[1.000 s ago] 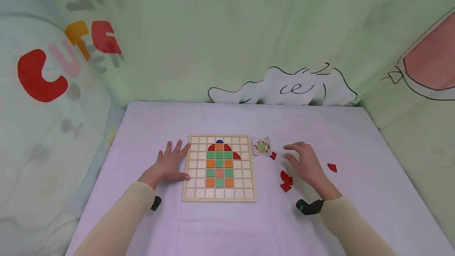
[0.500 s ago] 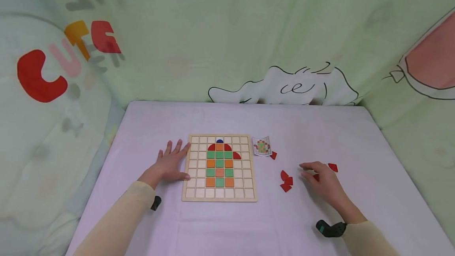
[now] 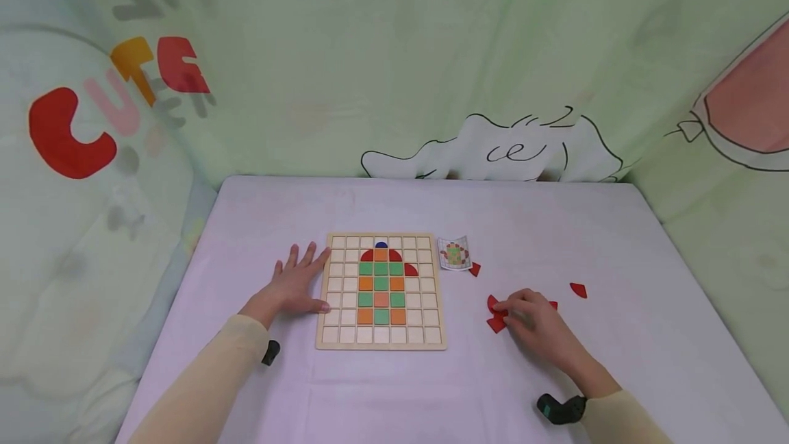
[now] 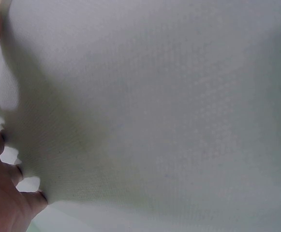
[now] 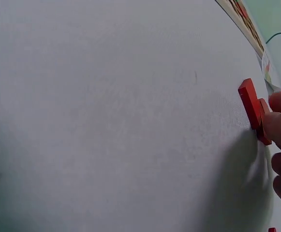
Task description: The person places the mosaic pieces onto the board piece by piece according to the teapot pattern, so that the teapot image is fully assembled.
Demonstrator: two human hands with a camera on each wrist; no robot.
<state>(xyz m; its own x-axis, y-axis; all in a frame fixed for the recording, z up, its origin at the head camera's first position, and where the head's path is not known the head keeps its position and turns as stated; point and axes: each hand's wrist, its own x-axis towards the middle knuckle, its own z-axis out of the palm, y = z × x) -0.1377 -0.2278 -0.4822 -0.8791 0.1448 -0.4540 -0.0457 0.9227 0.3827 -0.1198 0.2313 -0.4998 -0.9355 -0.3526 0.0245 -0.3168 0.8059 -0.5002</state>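
Note:
My left hand (image 3: 292, 288) lies with fingers spread, its fingertips and thumb at the left edge of a wooden grid board (image 3: 339, 342). Green, orange, red and blue tiles fill part of the board, including a green tile (image 3: 381, 284) in the middle column. On the right, my right hand (image 3: 542, 329) bends its fingers and thumb onto a red tile (image 5: 263, 121) in a small cluster. Beside that tile is another red tile (image 5: 249, 104). The head view shows a red quarter-circle tile (image 3: 496, 325) at the near side of the cluster. My fingers partly cover the cluster.
A small picture card (image 3: 455, 254) lies right of the board, with a red piece (image 3: 475, 269) at its corner. Another red quarter-circle (image 3: 579, 290) lies farther right, and a red piece (image 3: 553, 305) shows behind my right hand. A printed curtain (image 3: 296, 88) stands behind the table.
My right hand first moved right and toward me, over a red piece, then came back left to the red cluster. My left hand and the board have stayed in place.

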